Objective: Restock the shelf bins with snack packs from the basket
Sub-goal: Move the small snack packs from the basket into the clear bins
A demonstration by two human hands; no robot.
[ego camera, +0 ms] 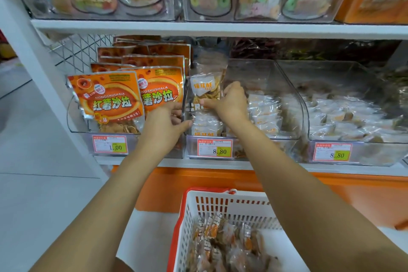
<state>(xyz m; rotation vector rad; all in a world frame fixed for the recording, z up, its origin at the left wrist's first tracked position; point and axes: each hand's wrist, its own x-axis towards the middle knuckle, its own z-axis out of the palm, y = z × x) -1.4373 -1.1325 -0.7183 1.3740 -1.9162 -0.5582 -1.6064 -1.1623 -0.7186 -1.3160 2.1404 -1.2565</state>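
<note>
- The right hand [231, 101] is pinching a clear pack [206, 86], holding it upright in the middle bin [265, 77].
- The left hand [164, 121] is gripping that bin's left wall.
- Orange bags [108, 97] are standing in the left bin [75, 121].
- The basket [187, 210] is sitting below, holding wrapped snacks [220, 243].
</note>
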